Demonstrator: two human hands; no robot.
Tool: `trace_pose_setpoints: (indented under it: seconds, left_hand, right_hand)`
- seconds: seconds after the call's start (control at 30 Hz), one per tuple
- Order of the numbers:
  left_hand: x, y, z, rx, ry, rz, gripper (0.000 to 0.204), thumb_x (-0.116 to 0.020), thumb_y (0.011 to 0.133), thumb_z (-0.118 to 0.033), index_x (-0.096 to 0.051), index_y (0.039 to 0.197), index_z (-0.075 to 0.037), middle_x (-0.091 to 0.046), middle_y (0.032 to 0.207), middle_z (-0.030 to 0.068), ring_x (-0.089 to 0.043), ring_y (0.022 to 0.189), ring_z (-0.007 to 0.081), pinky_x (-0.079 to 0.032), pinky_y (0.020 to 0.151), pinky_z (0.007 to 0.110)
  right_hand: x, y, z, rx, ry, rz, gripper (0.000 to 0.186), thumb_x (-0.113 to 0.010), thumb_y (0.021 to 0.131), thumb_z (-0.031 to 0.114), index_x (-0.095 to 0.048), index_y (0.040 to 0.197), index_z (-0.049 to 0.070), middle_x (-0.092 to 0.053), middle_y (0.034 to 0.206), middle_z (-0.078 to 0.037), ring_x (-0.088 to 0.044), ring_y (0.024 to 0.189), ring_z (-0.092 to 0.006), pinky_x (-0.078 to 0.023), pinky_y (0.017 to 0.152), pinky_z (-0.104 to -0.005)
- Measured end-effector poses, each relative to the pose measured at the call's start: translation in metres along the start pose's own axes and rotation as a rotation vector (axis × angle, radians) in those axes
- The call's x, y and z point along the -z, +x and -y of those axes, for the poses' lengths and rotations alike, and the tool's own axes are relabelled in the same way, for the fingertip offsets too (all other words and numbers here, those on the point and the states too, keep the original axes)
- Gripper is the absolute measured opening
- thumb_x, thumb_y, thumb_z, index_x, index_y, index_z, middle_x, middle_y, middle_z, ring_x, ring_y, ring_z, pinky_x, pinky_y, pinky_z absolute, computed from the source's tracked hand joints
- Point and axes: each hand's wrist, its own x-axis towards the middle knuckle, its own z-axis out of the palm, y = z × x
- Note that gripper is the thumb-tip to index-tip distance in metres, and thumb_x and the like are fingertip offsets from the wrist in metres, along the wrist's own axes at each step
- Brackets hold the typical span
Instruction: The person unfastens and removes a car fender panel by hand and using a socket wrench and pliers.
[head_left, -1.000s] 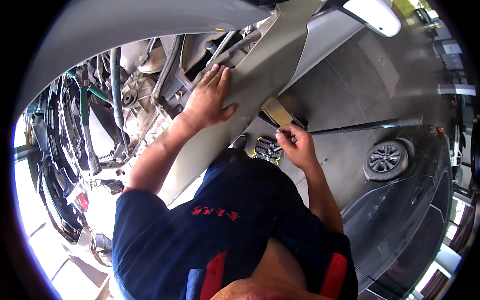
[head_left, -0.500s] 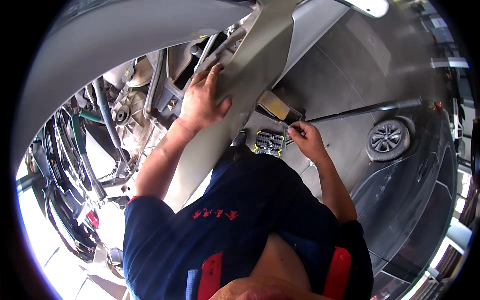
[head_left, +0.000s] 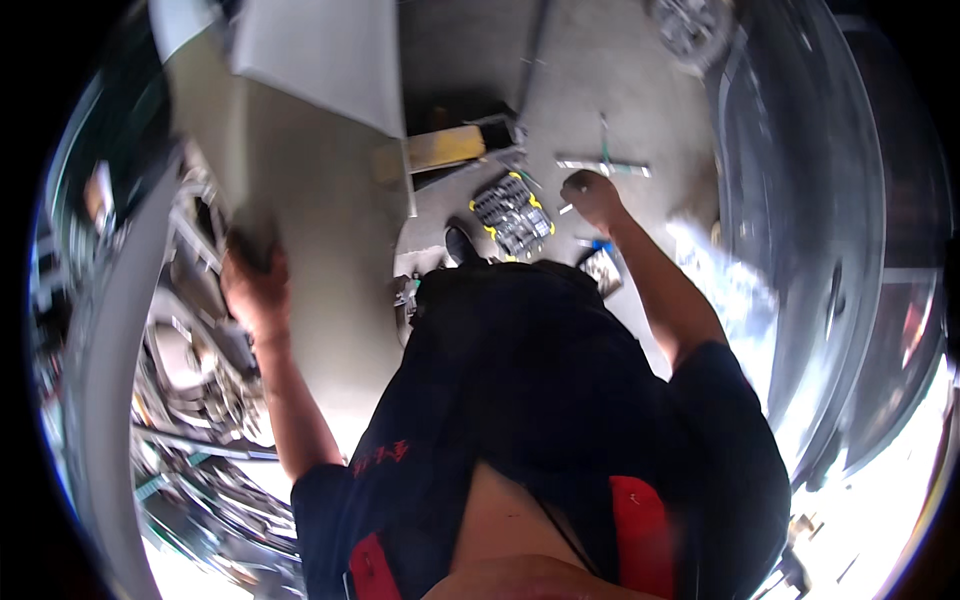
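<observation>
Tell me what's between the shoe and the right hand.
In the head view, an open black-and-yellow tool case lies between the shoe and the right hand.

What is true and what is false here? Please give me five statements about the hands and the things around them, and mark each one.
1. The left hand is at the pale car panel. True.
2. Both hands are on that panel. False: the right hand is away from it, with a small, blurred object at its fingers.
3. The tool case has yellow corners. True.
4. The tool case is shut. False: it lies open.
5. A wheel shows at the upper right. True.
</observation>
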Motion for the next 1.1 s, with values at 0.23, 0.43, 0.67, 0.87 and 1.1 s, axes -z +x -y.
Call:
trace_pose_setpoints:
  seconds: [0.23,0.43,0.67,0.87,1.1]
  left_hand:
    - [-0.008,0.012,-0.015,0.165,-0.012,0.095,0.074,-0.071,0.089,-0.057,-0.058,0.142,-0.007,-0.068,0.132,0.0166,-0.068,0.116,0.0329,-0.055,0.099,0.043]
    - [-0.008,0.012,-0.011,0.131,0.200,0.130,0.068,-0.066,0.091,-0.058,-0.061,0.135,-0.007,-0.071,0.124,0.0178,-0.070,0.109,0.0360,-0.057,0.091,0.048]
    - [-0.034,0.025,0.024,-0.051,0.217,0.110,0.061,-0.064,0.096,-0.054,-0.062,0.123,0.001,-0.070,0.111,0.0236,-0.069,0.099,0.0411,-0.056,0.084,0.051]
    - [-0.036,0.028,0.038,-0.010,0.437,0.086,0.060,-0.057,0.097,-0.054,-0.055,0.127,-0.001,-0.070,0.107,0.0261,-0.069,0.096,0.0468,-0.058,0.081,0.057]
    - [-0.088,0.038,0.033,0.049,0.669,0.013,0.051,-0.050,0.098,-0.046,-0.053,0.124,-0.002,-0.069,0.103,0.0260,-0.070,0.089,0.0481,-0.059,0.065,0.062]
  right_hand:
    - [0.004,-0.110,-0.240,-0.697,0.450,-0.243,0.030,-0.081,0.070,0.020,-0.070,0.094,0.005,-0.069,0.080,-0.008,-0.064,0.071,-0.0189,-0.053,0.064,-0.0358]
    - [-0.049,-0.183,-0.368,-0.829,0.272,-0.230,0.039,-0.083,0.068,0.024,-0.073,0.102,0.008,-0.075,0.093,-0.012,-0.073,0.088,-0.0258,-0.058,0.080,-0.0391]
    - [-0.092,-0.190,-0.477,-1.012,0.291,-0.439,0.031,-0.072,0.076,0.027,-0.069,0.099,0.006,-0.075,0.091,-0.014,-0.073,0.084,-0.0290,-0.058,0.077,-0.0406]
    - [-0.094,-0.190,-0.509,-1.079,0.303,-0.452,0.041,-0.074,0.079,0.028,-0.064,0.111,0.006,-0.074,0.108,-0.017,-0.071,0.104,-0.0361,-0.056,0.093,-0.0451]
    - [-0.128,-0.265,-0.566,-0.917,0.152,-0.156,0.050,-0.074,0.078,0.034,-0.070,0.118,0.004,-0.072,0.115,-0.023,-0.069,0.112,-0.0372,-0.054,0.099,-0.0438]
